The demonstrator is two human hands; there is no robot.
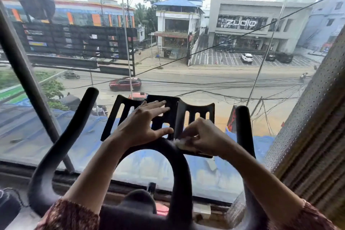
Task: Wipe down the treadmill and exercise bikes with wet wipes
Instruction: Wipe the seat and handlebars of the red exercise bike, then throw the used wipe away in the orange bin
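Seemingly a wipe [180,143] in right hand [203,138]

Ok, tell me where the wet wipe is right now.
Head view, just right of centre: the wet wipe is pinched in the right hand, against the lower edge of the slotted tray, just above the looped handlebar.

The left forearm [97,170] and right forearm [257,175] reach forward and upward. The left hand [143,123] lies flat, fingers straight, thumb spread toward the right hand [202,137], whose curled fingers pinch a white wipe [180,143] at their tips.
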